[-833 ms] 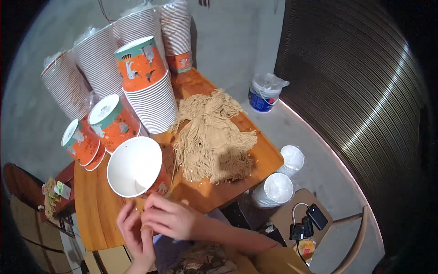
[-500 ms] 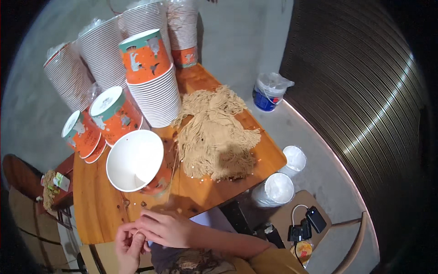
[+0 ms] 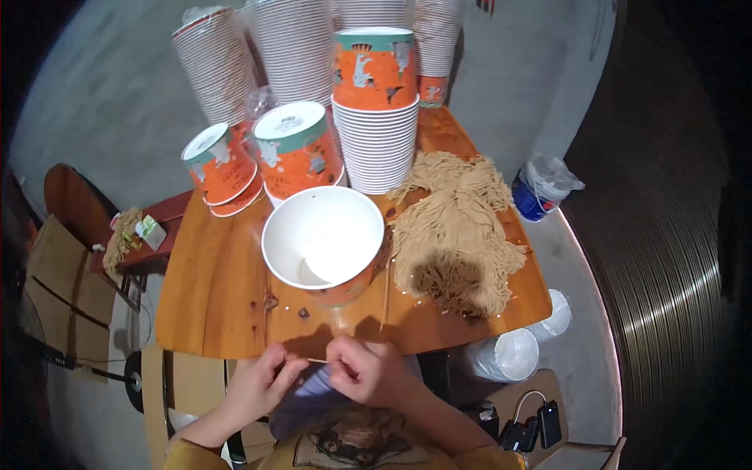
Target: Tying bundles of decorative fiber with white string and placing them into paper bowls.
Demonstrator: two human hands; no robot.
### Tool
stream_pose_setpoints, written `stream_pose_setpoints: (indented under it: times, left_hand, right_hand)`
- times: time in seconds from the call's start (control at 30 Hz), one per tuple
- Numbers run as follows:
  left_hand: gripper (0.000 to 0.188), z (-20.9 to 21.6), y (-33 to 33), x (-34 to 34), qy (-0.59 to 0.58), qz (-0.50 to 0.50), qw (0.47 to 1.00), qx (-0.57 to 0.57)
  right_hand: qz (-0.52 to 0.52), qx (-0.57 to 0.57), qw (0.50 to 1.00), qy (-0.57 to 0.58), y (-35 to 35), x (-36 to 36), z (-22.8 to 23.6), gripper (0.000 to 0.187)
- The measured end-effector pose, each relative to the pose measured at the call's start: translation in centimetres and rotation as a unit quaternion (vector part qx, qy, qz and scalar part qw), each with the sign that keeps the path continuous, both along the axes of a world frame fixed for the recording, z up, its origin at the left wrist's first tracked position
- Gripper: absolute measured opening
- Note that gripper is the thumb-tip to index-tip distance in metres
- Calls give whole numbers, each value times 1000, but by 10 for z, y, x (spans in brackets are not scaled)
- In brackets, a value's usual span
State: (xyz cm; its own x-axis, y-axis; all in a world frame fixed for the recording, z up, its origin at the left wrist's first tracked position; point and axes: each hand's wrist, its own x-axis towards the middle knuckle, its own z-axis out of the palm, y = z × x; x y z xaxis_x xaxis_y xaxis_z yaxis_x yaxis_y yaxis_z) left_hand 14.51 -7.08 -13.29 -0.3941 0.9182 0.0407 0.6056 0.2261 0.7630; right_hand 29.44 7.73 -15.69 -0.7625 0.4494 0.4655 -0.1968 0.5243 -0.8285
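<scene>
Cups started it off on the left: small upturned orange cups (image 3: 223,168) stood near the back edge of the wooden desk (image 3: 207,282). Next along, down at the front edge, came the left hand (image 3: 272,378), and it was busy, thumb and fingers pinching one end of a thin tan strand (image 3: 317,360). Above it sat a larger upturned cup (image 3: 298,153), its green band uppermost. There was the strand itself, a short bare length bridging the gap between the two hands, just off the desk's near edge, looking fairly straight. Behind it, a big open tub (image 3: 325,235) showed its white inside. Then the right hand (image 3: 366,370), fingers curled in and pressed together on the strand's other end; how the tips sat, I couldn't tell.

Good handling here, in my judgement, asked for a light, even pull, both pinches close to the working length, wrists low and steady, since a thin fibre could slip or fray under a jerk. Keeping clear of the tub looked wise too.

Further right, the tall cup stack (image 3: 376,149) rose at the back, a loose strand (image 3: 385,294) lay beside the tub, and the shaggy tan yarn heap (image 3: 454,227) sprawled across the desk's right side.
</scene>
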Motion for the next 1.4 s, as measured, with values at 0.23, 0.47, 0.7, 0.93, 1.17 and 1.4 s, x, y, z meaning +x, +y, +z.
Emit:
stream_pose_setpoints:
  times: [0.23, 0.47, 0.7, 0.93, 1.17, 1.4]
  left_hand:
    - [15, 16, 25, -7, 99, -100, 990, -6]
    - [17, 29, 34, -14, 120, -109, 987, -8]
    - [18, 28, 44, -19, 154, -143, 974, 81]
    - [13, 29, 61, -19, 124, -187, 969, 101]
    - [20, 43, 83, -31, 354, -144, 902, 202]
    - [22, 37, 103, -40, 238, -176, 950, 102]
  right_hand:
    - [22, -88, 996, 5, 3, -13, -8, 15]
    - [-24, -83, 995, -50, 3, -18, -3, 7]
    - [5, -180, 982, -50, 5, -17, -5, 15]
    - [-12, -227, 974, -20, 15, -21, -14, 8]
    - [-110, -162, 977, 78, 26, -34, -37, 11]
    - [-220, -83, 961, 145, 31, -53, -45, 13]
